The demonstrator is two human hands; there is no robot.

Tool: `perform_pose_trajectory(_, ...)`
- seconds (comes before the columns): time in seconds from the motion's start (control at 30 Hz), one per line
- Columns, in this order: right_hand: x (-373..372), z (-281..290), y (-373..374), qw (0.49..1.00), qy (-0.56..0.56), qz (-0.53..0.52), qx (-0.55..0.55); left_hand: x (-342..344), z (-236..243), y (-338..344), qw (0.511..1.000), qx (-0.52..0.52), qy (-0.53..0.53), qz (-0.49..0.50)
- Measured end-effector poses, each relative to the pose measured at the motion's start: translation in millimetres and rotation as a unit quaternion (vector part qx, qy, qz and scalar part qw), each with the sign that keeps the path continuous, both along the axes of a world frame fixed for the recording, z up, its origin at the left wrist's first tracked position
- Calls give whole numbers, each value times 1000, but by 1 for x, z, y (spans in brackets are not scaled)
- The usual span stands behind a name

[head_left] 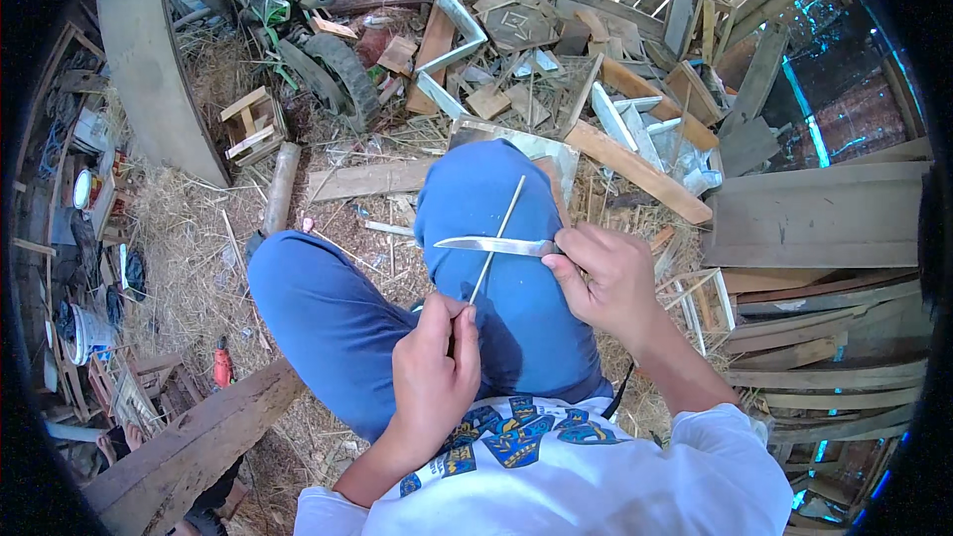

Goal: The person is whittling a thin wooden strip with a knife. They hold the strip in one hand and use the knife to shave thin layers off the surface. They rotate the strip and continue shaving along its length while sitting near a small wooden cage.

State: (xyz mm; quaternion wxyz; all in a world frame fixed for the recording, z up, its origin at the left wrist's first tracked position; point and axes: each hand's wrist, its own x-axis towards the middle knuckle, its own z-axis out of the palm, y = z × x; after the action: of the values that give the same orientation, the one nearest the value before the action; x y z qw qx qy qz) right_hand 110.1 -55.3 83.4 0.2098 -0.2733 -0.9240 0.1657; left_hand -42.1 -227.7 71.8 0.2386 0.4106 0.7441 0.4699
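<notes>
Between the thumb and fingers of my left hand [435, 362] is the lower end of a thin pale stick [510, 206], which slants up and away over my blue-trousered knee [486, 174]. My right hand [608, 278] is closed round the dark handle of a knife [496, 245]. Its blade points left and lies across the stick at about the middle, above my thigh. Whether the edge touches the stick I cannot tell. Most of the knife's handle is hidden by my right fingers.
Scrap boards and broken wooden frames [635, 179] lie ahead and to the right. A tyre [342, 74] sits at the far left-centre. Near my left side are a thick beam [199, 447] and a red tool [222, 364]. Straw covers the ground. Another person's feet [119, 442] show at lower left.
</notes>
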Motion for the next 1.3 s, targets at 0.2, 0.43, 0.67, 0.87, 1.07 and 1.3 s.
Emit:
perform_pose_trajectory(0.2, 1, -2, -3, 1000, 6, -16, 12, 3, -2, 1, 1000, 10, -6, -5)
perform_pose_trajectory(0.43, 1, -3, -7, 999, 5, -23, 33, 7, -2, -4, 1000, -6, -20, 2)
perform_pose_trajectory(0.67, -1, -5, -9, 998, 23, -34, 43, 12, -2, -14, 999, -19, -39, 12)
perform_pose_trajectory(0.87, 4, -8, -7, 998, 40, -40, 42, 14, 3, -22, 998, -44, -47, 6)
perform_pose_trajectory(1.07, 6, -16, -8, 994, 69, -80, 31, 20, -4, -44, 995, -50, -88, 19)
perform_pose_trajectory(1.3, 13, -18, -9, 990, 102, -87, 37, 16, -2, -31, 994, -43, -102, 6)
